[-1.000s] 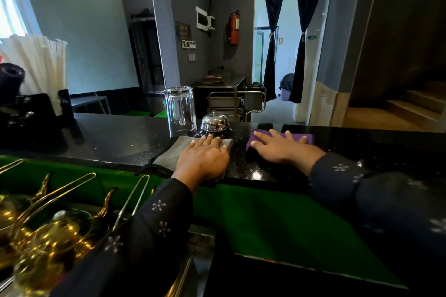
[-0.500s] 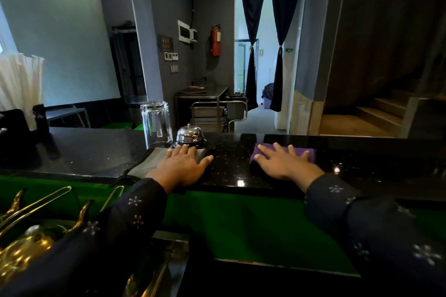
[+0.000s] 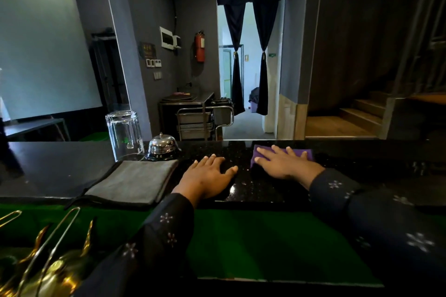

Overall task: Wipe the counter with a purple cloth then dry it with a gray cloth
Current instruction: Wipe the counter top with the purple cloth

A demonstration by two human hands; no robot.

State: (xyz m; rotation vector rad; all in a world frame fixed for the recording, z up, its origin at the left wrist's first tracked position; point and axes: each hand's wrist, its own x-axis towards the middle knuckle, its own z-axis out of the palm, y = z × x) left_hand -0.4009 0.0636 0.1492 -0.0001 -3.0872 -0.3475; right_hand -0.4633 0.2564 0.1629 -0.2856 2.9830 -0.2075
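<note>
The black speckled counter [image 3: 241,152] runs across the view. A folded purple cloth [image 3: 306,154] lies on it right of centre, with my right hand [image 3: 284,164] pressed flat on top, fingers spread. A folded gray cloth [image 3: 135,181] lies at the counter's near edge, left of centre. My left hand [image 3: 207,177] rests flat on the bare counter just right of the gray cloth, not touching it, fingers apart and holding nothing.
An upturned clear glass [image 3: 124,134] and a chrome service bell [image 3: 162,146] stand behind the gray cloth. A green mat [image 3: 265,243] covers the lower shelf in front of me. Gold-coloured teapots [image 3: 48,272] sit at lower left.
My left hand has slid right, off the gray cloth, onto the bare counter. My right hand stays pressed on the purple cloth. The view has shifted right and up.
</note>
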